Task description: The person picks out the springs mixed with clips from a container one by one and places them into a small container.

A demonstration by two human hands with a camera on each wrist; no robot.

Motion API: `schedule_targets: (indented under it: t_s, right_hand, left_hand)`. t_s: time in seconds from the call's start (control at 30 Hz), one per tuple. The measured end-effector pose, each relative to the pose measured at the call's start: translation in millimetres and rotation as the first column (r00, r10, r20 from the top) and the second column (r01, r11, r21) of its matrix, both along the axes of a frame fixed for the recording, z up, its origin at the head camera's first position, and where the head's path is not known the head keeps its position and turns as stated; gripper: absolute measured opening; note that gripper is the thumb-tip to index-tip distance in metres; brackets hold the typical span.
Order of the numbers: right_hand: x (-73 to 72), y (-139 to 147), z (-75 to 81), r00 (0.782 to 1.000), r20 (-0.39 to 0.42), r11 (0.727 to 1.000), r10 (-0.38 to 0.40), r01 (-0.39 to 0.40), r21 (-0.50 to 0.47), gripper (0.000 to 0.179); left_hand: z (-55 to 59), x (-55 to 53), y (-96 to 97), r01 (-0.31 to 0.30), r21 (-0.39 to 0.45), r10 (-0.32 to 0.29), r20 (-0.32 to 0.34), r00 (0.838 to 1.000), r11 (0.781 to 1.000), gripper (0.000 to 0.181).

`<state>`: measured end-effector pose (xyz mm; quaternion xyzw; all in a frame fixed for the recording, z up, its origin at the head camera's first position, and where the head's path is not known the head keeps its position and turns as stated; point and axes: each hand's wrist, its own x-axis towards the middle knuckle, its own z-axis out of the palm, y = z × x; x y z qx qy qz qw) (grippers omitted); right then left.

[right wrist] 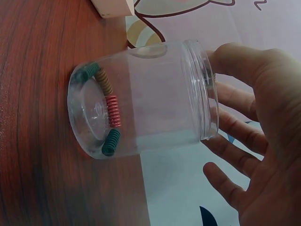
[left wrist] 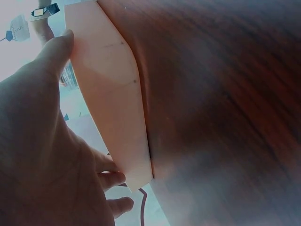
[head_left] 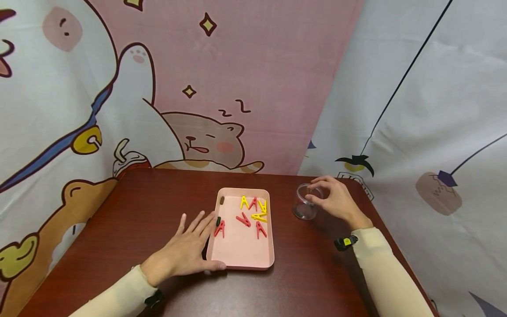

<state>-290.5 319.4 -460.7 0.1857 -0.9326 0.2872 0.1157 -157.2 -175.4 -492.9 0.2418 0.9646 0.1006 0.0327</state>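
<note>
My left hand (head_left: 184, 251) is spread beside the pink tray (head_left: 241, 259), its fingertips at the left rim and its thumb at the near edge. Small red clothespins (head_left: 243, 219) and yellow clothespins (head_left: 259, 217) lie in the tray, with a brown spring (head_left: 222, 200) and a dark green spring (head_left: 218, 221) along its left side. My right hand (head_left: 334, 198) is at the mouth of a clear jar (head_left: 304, 210), thumb and fingertips at the rim; I cannot tell whether it pinches anything. Green, brown and red springs (right wrist: 113, 111) lie at the jar's bottom.
The dark reddish-brown table (head_left: 170, 193) carries the tray in the middle and the jar to its right. A printed cloth (head_left: 277, 88) with cartoon animals hangs behind the table's far edge and along its sides.
</note>
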Motion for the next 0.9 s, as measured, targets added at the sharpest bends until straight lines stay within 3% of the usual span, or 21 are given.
schedule_targets:
  t_s: [0.9]
  right_hand:
    - [1.6,1.1,-1.4,0.999,0.032,1.0,-0.009,0.009,-0.029,0.052]
  left_hand:
    - [-0.3,-0.4,-0.6,-0.001,-0.007,0.002,0.014,1.0,1.0,0.142]
